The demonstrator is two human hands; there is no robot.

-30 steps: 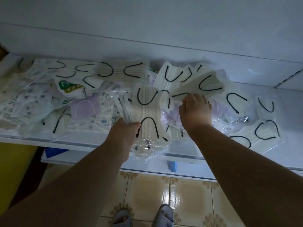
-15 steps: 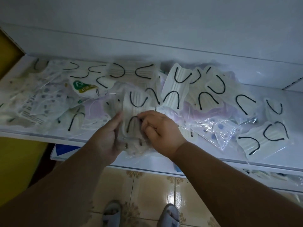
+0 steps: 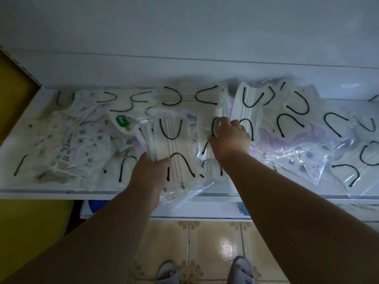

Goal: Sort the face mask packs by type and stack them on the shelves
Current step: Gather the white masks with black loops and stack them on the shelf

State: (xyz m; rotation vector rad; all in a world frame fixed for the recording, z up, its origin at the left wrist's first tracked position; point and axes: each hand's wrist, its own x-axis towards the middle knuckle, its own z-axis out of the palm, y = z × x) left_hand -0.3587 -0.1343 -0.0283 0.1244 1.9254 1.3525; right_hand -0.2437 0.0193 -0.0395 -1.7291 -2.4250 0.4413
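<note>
My left hand (image 3: 150, 174) grips a fanned bundle of white mask packs with black ear loops (image 3: 174, 148), held over the front edge of the white shelf (image 3: 51, 190). Just to its right, my right hand (image 3: 229, 138) reaches into the pile and its fingers curl on another white pack with black loops (image 3: 213, 128). More white black-loop packs (image 3: 291, 117) lie spread over the right half of the shelf. Printed dotted packs (image 3: 82, 140) are heaped at the left. Pale purple packs (image 3: 264, 138) show under the white ones.
A clear pack with blue-dotted masks (image 3: 303, 162) lies at the front right. A green-labelled pack (image 3: 123, 121) sits behind the bundle. A lower shelf (image 3: 205, 210) juts out beneath. A yellow panel (image 3: 14, 99) stands at the left. Tiled floor and my slippered feet (image 3: 242, 269) are below.
My right hand left the bundle and moved up and right into the pile. My left hand still holds the bundle, now with one more pack on top.
</note>
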